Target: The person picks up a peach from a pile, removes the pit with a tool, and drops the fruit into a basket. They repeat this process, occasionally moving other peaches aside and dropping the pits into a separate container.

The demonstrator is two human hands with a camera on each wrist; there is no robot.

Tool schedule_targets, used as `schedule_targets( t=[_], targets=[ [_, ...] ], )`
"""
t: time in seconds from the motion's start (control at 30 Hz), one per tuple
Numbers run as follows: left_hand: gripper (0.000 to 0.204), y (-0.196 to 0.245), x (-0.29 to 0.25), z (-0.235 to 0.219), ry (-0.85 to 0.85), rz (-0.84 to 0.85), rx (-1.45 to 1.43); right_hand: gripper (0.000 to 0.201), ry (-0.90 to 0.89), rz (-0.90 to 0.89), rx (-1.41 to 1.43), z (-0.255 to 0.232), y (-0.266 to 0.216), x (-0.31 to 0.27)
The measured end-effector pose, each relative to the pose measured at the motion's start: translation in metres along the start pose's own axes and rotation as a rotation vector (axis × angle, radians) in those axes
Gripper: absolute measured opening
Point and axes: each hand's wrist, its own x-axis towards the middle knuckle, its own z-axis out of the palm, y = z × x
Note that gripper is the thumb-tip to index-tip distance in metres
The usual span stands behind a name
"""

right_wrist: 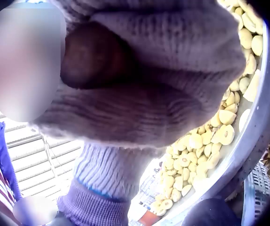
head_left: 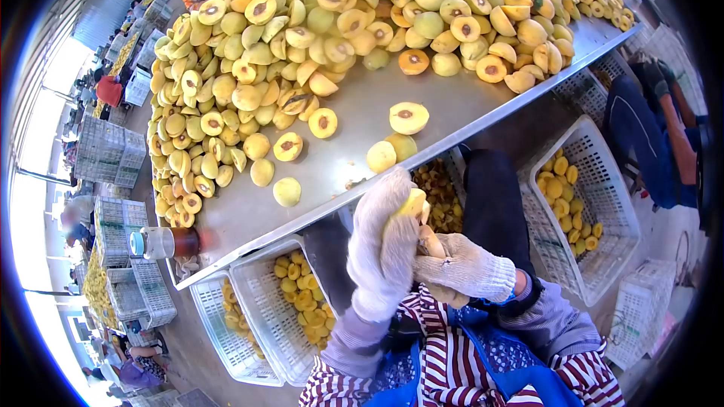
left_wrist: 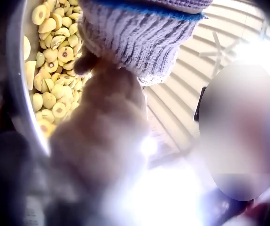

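Both hands wear pale knitted gloves and meet in front of the body, just off the table's near edge. In the head view my left hand [head_left: 381,245] holds a yellow peach piece [head_left: 413,203] upright, its fingers hiding much of it. Against its lower side, my right hand [head_left: 467,267] grips a tan handle-like piece [head_left: 431,243]. A brown rounded end [right_wrist: 95,56] pokes out of the right glove in the right wrist view; I cannot tell what tool it belongs to. Nearest on the table are a cut peach half [head_left: 409,117] and a peach half lying cut side down [head_left: 381,157].
A large heap of peach halves [head_left: 332,45] covers the far part of the metal table [head_left: 347,124]. A jar of dark liquid [head_left: 166,243] lies at its left corner. Crates of yellow halves stand below: a left crate [head_left: 245,286] and a right crate [head_left: 618,234]. Another person sits at right.
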Motion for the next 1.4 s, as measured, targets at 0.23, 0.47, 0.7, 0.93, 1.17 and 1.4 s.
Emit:
schedule_targets(
  t=[0.23, 0.47, 0.7, 0.93, 1.17, 1.4],
  targets=[
    [0.031, 0.006, 0.026, -0.003, -0.069, 0.212, 0.040, 0.028, -0.160, -0.115, 0.089, -0.019, 0.031, 0.011],
    [0.036, 0.021, 0.035, -0.003, -0.185, 0.009, 0.186, 0.033, -0.079, -0.148, 0.051, -0.009, 0.024, 0.008],
    [0.037, 0.008, 0.040, -0.010, -0.408, -0.155, -0.187, 0.029, -0.372, 0.040, 0.628, -0.008, 0.024, -0.005],
    [0.059, 0.005, 0.032, 0.004, -0.331, 0.000, -0.378, 0.020, -0.562, -0.008, 0.815, -0.008, 0.025, -0.006],
    [0.062, 0.024, 0.021, 0.024, -0.113, -0.605, -1.008, 0.022, -0.411, 0.002, 0.528, -0.008, 0.019, -0.008],
    [0.057, -0.018, 0.000, -0.037, 0.289, -0.445, -0.592, 0.025, -0.498, 0.034, 0.467, -0.019, 0.011, -0.002]
  ],
)
